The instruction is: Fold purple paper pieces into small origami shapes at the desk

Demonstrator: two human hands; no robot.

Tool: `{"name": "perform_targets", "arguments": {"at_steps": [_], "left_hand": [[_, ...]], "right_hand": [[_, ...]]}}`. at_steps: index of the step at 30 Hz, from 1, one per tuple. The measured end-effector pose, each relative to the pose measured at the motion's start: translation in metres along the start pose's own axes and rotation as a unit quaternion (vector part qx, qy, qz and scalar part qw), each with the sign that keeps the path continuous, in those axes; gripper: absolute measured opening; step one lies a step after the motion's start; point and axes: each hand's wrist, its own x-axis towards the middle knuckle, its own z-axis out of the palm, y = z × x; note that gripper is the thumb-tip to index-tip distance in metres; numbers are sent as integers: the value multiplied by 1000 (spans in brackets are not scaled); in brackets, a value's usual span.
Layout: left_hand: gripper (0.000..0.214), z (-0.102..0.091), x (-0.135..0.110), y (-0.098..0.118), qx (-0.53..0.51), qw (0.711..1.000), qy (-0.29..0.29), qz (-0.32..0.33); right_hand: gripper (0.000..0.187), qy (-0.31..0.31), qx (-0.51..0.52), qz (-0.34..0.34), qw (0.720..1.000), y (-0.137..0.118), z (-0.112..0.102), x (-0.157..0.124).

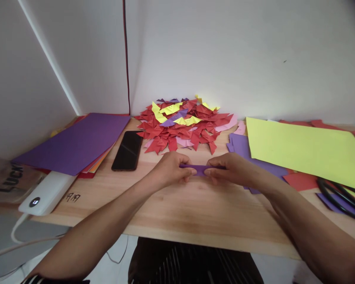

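A narrow folded piece of purple paper (200, 169) is stretched between my two hands, just over the wooden table (171, 209). My left hand (174, 167) pinches its left end between thumb and fingers. At its right end my right hand (228, 169) has the same kind of pinch. The fingers cover both ends, so only the middle strip shows. Right behind my hands lies a heap of folded paper shapes (177, 130), mostly red, with some yellow, purple and pink ones.
Left of the heap lie a black phone (127, 151), a stack topped by purple paper (77, 142) and a white power bank (49, 193) with a cable. On the right, a yellow sheet (304, 150) covers purple and red papers, beside black scissors-like loops (343, 199).
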Motion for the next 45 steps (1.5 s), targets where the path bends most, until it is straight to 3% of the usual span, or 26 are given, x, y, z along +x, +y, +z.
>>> {"name": "perform_targets", "arguments": {"at_steps": [3, 9, 14, 23, 28, 32, 40, 45], "left_hand": [[28, -4, 1, -1, 7, 1000, 3, 0], [19, -6, -1, 2, -66, 996, -61, -21], [20, -9, 1, -3, -29, 998, -49, -9], [16, 4, -1, -1, -10, 999, -44, 25], [19, 6, -3, 1, 18, 997, -41, 68], [20, 6, -2, 1, 2, 997, -46, 61], [19, -2, 0, -1, 19, 999, -34, 34], [21, -5, 0, 0, 96, 994, -5, 58]], "right_hand": [[36, -2, -2, 9, 1000, 1, -2, 0], [38, -41, 9, 10, 999, 4, -8, -1], [37, -55, 24, 4, 998, 13, -16, -4], [36, 61, -21, -75, 995, -4, 9, 2], [38, 81, -73, -106, 988, -5, 15, 4], [47, 91, -73, -86, 989, -3, 12, 4], [43, 27, -11, -54, 998, 5, 1, 1], [45, 20, -19, -27, 999, 11, -5, 0]]}}
